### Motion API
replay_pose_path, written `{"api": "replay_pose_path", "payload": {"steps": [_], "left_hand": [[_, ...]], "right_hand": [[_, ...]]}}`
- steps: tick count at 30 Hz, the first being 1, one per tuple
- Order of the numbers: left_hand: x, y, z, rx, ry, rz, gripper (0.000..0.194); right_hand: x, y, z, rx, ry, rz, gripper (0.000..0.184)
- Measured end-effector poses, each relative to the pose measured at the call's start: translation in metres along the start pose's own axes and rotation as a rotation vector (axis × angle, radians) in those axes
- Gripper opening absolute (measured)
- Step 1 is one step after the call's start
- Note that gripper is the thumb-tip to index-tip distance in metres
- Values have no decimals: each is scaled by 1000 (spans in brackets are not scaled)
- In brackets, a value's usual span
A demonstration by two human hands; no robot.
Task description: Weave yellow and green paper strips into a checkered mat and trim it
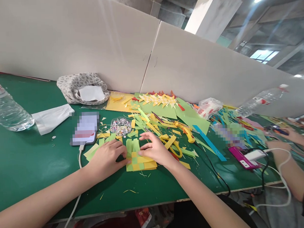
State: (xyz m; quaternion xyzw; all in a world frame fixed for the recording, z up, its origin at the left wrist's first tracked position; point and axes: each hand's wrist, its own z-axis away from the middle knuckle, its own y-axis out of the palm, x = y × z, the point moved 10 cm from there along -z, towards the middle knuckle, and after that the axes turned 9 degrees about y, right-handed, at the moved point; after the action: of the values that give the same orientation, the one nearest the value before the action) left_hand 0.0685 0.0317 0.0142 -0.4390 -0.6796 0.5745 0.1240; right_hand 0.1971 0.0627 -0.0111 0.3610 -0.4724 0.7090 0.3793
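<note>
A small weave of yellow and green paper strips (135, 165) lies on the green tabletop in front of me. Two green strips stick out of its far side, and yellow ends reach out to the right. My left hand (107, 158) is curled at the weave's left edge, with thumb and forefinger closed on it. Over the right side is my right hand (155, 148), its fingers spread and slightly bent, the lower fingertips touching the strips. Just right of that hand lie yellow-handled scissors (176, 148), partly under paper strips.
A charging phone (85, 128), a bead box (121, 126) and a yellow glue gun (187, 132) lie close by. Behind are paper scraps and woven paper fish (157, 99). Water bottles (9, 109) stand left and right. At right, a co-worker's hands (280, 146) work beside a power strip (243, 158).
</note>
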Motion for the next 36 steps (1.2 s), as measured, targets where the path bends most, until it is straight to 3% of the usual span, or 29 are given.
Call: {"api": "replay_pose_path", "payload": {"steps": [6,10,14,17,20,24,27,32,36], "left_hand": [[1,1,1,29,-35,-25,27],[13,-8,4,-66,-167,85,30],[33,-6,10,-135,-388,500,41],[25,14,6,-15,-397,865,36],[18,27,6,56,-393,1036,27],[28,28,9,-10,-435,962,27],[29,29,11,4,-449,862,32],[16,32,9,55,-439,1005,21],[14,32,8,46,-441,1084,23]], "right_hand": [[-3,0,-2,5,-25,-50,55],[6,-6,1,24,-58,-141,56],[20,-6,8,67,-137,-209,55],[26,2,13,76,-175,-228,52],[28,9,17,58,-200,-224,48],[28,10,17,28,-182,-127,51],[28,8,15,58,-136,-44,54],[32,12,15,129,-140,-6,53],[33,9,14,71,-163,-32,45]]}}
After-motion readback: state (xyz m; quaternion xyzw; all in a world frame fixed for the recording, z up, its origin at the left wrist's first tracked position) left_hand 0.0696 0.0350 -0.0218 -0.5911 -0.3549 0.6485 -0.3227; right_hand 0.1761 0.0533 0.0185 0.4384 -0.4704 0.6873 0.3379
